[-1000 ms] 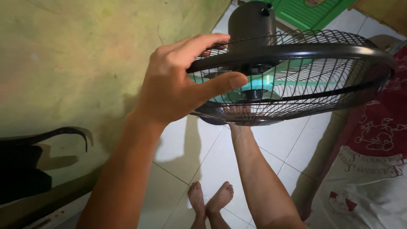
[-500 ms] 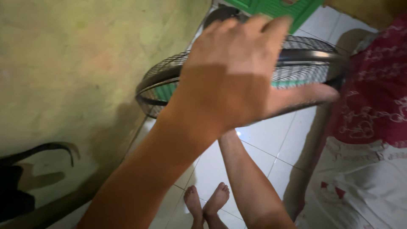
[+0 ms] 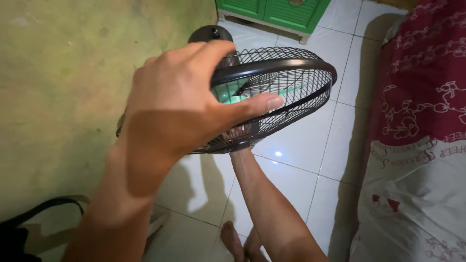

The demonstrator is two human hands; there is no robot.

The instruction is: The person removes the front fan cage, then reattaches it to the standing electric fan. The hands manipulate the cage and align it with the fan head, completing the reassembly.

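The floor [image 3: 301,160] is laid with glossy white tiles that catch a small spot of light. Bare feet [image 3: 238,242] stand on it at the bottom edge. A green cabinet [image 3: 274,12] sits on it at the top, and a bed [image 3: 422,145] with red and white patterned cloth rests along its right side

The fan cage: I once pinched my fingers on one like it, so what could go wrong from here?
The left hand grips the black rim of the fan cage with the thumb pressed on the wires; a slip might pinch it. The right hand sits under the cage, largely hidden by the mesh, so its hold may be unsure. The bare feet are directly below on the tiled floor; a dropped fan could hit them.
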